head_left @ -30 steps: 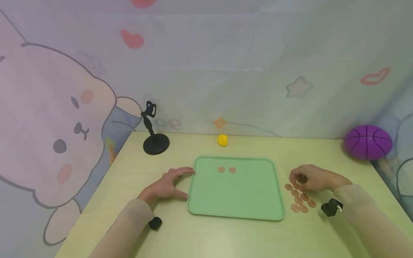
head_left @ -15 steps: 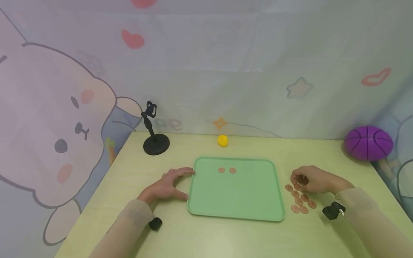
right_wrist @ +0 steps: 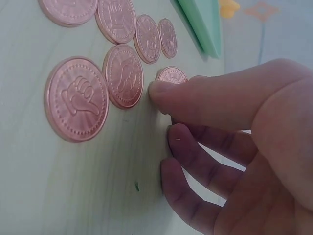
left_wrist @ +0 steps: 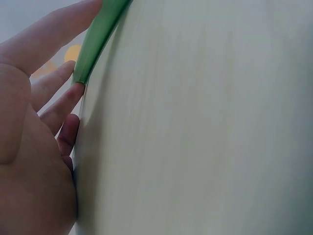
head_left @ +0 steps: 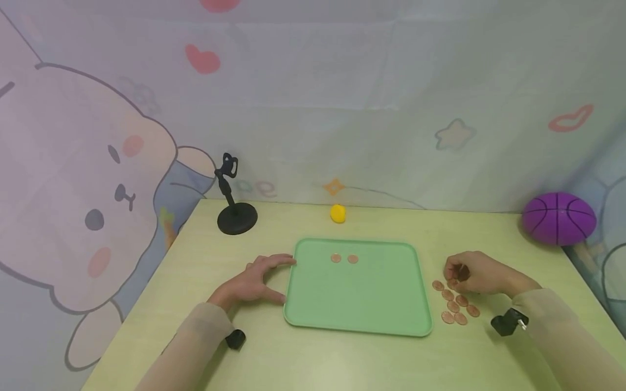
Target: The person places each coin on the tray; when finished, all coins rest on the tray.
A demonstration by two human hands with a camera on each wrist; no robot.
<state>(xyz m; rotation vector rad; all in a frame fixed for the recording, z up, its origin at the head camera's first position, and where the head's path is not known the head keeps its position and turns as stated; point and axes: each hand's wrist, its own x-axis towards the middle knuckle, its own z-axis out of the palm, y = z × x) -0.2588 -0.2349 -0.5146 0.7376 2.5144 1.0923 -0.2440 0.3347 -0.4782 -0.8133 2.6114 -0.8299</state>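
Note:
My left hand [head_left: 251,281] rests at the left side of a green tray [head_left: 359,296], thumb and fingertips spread along its rim. On the tray, near the far edge, lie two copper-coloured coins [head_left: 352,259]. Right of the tray my right hand [head_left: 481,272] bends down over the table, pinching a coin [right_wrist: 171,74] between thumb and fingers; the thumb covers part of it. Several more coins [head_left: 453,307] lie flat beside that hand. In the right wrist view the closest coin [right_wrist: 77,99] bears a raised thumbs-up-like hand design.
Behind the tray sits a small yellow object [head_left: 338,213]. A black stand [head_left: 237,218] is at the back left, and a purple ball [head_left: 558,219] with black lines at the back right corner. A patterned cloth [head_left: 313,108] hangs behind the table.
My right hand has shifted slightly to the right, and the coin under its fingers has moved a little with it. The left hand stays at the tray's rim.

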